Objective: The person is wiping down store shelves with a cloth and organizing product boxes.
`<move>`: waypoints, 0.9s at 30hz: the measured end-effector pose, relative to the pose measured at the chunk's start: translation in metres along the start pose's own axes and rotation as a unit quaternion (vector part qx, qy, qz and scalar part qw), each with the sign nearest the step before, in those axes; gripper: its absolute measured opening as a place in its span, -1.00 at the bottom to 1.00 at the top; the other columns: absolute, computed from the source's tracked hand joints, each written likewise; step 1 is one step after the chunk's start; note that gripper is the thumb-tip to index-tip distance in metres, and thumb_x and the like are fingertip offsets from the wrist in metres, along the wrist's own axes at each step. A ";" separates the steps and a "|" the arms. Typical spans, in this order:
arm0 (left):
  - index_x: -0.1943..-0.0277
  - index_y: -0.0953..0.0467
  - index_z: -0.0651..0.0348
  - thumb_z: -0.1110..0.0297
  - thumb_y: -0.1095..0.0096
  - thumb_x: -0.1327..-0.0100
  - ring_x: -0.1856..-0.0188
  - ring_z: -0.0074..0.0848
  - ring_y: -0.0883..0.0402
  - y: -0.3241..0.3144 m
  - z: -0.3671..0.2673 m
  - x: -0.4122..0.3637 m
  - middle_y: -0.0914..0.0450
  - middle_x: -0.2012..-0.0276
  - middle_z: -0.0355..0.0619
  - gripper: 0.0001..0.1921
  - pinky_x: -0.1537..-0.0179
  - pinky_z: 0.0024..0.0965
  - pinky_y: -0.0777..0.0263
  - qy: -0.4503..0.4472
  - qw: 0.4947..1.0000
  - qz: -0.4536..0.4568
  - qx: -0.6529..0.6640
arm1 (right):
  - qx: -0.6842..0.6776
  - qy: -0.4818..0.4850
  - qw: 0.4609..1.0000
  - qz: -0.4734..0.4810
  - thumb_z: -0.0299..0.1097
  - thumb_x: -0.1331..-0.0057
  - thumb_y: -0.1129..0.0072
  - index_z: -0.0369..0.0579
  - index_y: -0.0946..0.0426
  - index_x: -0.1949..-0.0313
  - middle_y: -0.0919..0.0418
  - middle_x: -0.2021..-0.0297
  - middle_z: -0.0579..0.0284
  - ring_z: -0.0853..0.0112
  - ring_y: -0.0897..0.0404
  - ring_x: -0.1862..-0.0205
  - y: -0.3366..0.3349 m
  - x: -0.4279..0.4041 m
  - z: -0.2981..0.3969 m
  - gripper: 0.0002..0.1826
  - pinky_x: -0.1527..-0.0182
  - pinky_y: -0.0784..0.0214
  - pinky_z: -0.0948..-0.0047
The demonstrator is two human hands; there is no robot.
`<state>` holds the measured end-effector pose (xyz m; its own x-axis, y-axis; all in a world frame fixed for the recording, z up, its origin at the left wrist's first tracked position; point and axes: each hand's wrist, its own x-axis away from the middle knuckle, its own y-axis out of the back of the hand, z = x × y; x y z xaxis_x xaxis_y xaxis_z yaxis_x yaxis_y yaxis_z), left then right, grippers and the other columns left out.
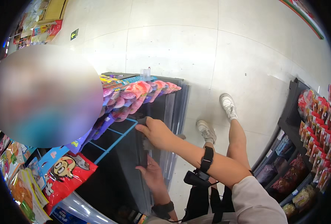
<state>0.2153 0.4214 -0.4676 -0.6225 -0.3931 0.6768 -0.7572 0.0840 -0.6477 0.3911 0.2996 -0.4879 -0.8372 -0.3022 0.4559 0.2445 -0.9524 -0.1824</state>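
Observation:
My right hand (pixel 155 133) grips the upper corner of a dark shelf panel (pixel 139 156), beside the end of a blue wire rack (pixel 123 135). Lower down, my left hand (pixel 153 172) has its palm turned up, with the thumb on the panel's face and the fingers along its edge. Pink and purple candy packets (pixel 132 98) hang in a row just beyond my right hand. A red snack bag with a cartoon face (pixel 70 173) hangs at the rack's lower left.
A clear plastic strip (pixel 179 106) runs along the display's outer side. My feet in white sneakers (pixel 228 106) stand on the tiled floor (pixel 193 50). At the right is another shelf with red packets (pixel 319 120). A blurred round patch hides the left. More goods (pixel 46 29) stand at the upper left.

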 end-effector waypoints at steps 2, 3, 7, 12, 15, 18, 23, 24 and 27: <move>-0.22 -0.24 0.31 0.22 -0.22 -0.22 -0.23 -0.32 -0.34 0.001 -0.002 -0.004 -0.34 -0.20 -0.02 -0.42 0.31 -0.42 -0.60 -0.027 0.999 -0.030 0.015 | -0.051 0.018 0.998 0.020 -0.02 -0.28 -0.04 -0.29 -0.36 0.38 -0.50 0.51 -0.26 -0.13 -0.51 0.35 -0.001 -0.003 -0.003 -0.53 0.32 -0.31 0.05; -0.22 -0.24 0.31 0.22 -0.22 -0.22 -0.23 -0.32 -0.34 0.001 -0.003 -0.003 -0.34 -0.20 -0.02 -0.42 0.31 -0.42 -0.60 -0.027 0.999 -0.030 0.012 | -0.053 0.017 0.998 0.018 -0.02 -0.28 -0.04 -0.29 -0.36 0.38 -0.50 0.51 -0.26 -0.13 -0.51 0.35 -0.004 -0.002 -0.004 -0.53 0.32 -0.31 0.05; -0.24 -0.21 0.30 0.25 -0.24 -0.20 -0.24 -0.32 -0.32 -0.001 -0.013 0.002 -0.33 -0.21 -0.03 -0.39 0.26 -0.43 -0.61 -0.001 0.999 -0.038 0.033 | -0.032 0.038 0.999 -0.018 -0.02 -0.27 -0.06 -0.30 -0.38 0.40 -0.51 0.51 -0.25 -0.11 -0.52 0.37 -0.011 0.004 0.003 -0.54 0.33 -0.33 0.06; -0.26 -0.17 0.32 0.25 -0.26 -0.19 -0.26 -0.32 -0.30 -0.004 -0.015 0.002 -0.29 -0.23 -0.02 -0.35 0.11 -0.38 -0.57 -0.048 0.997 -0.056 -0.001 | -0.060 0.052 0.996 -0.041 -0.02 -0.27 -0.07 -0.30 -0.40 0.40 -0.51 0.53 -0.25 -0.11 -0.53 0.39 -0.016 0.007 0.007 -0.54 0.34 -0.34 0.06; -0.25 -0.16 0.34 0.28 -0.24 -0.20 -0.24 -0.29 -0.32 0.006 -0.026 0.001 -0.29 -0.22 0.01 -0.37 -0.09 -0.30 -0.46 0.066 0.994 0.005 0.082 | -0.025 0.029 0.998 -0.041 -0.04 -0.27 -0.06 -0.30 -0.41 0.40 -0.52 0.53 -0.24 -0.12 -0.53 0.39 -0.016 0.008 0.003 -0.55 0.33 -0.35 0.06; -0.24 -0.17 0.35 0.33 -0.21 -0.22 -0.23 -0.25 -0.32 -0.005 -0.008 0.000 -0.29 -0.21 0.02 -0.41 -0.20 -0.24 -0.36 0.040 0.995 -0.030 0.087 | -0.033 0.014 0.999 -0.019 0.02 -0.32 0.03 -0.31 -0.44 0.37 -0.53 0.47 -0.26 -0.08 -0.54 0.33 -0.007 -0.001 -0.008 -0.50 0.26 -0.36 0.09; -0.21 -0.23 0.38 0.40 -0.20 -0.21 -0.22 -0.20 -0.32 -0.018 -0.005 0.005 -0.33 -0.18 0.06 -0.46 -0.23 -0.17 -0.33 0.036 0.987 -0.066 0.138 | -0.320 -0.116 0.936 0.085 -0.03 -0.36 0.05 -0.26 -0.52 0.26 -0.55 0.38 0.20 0.51 -0.48 0.34 0.010 -0.029 -0.010 -0.55 0.27 -0.35 0.45; -0.21 -0.23 0.38 0.40 -0.20 -0.21 -0.22 -0.20 -0.32 -0.019 -0.005 0.005 -0.33 -0.18 0.06 -0.46 -0.23 -0.17 -0.33 0.034 0.987 -0.067 0.139 | -0.366 -0.170 0.906 0.127 -0.08 -0.33 -0.01 -0.23 -0.52 0.28 -0.56 0.40 0.19 0.49 -0.49 0.37 0.016 -0.029 -0.002 -0.62 0.29 -0.36 0.45; -0.14 -0.28 0.46 0.39 -0.31 -0.10 -0.19 -0.25 -0.35 -0.022 -0.005 0.006 -0.37 -0.16 0.05 -0.42 -0.30 -0.23 -0.22 0.047 0.985 -0.074 0.150 | -0.497 -0.281 0.807 0.154 -0.22 -0.24 -0.14 -0.18 -0.52 0.34 -0.56 0.45 0.19 0.45 -0.51 0.43 0.023 -0.036 -0.001 -0.75 0.35 -0.39 0.42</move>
<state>0.2273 0.4221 -0.4479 -0.5352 -0.2934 0.7921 -0.7574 -0.2484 -0.6038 0.4260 0.2882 -0.5093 -0.3900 -0.7548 0.5275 -0.3472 -0.4100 -0.8434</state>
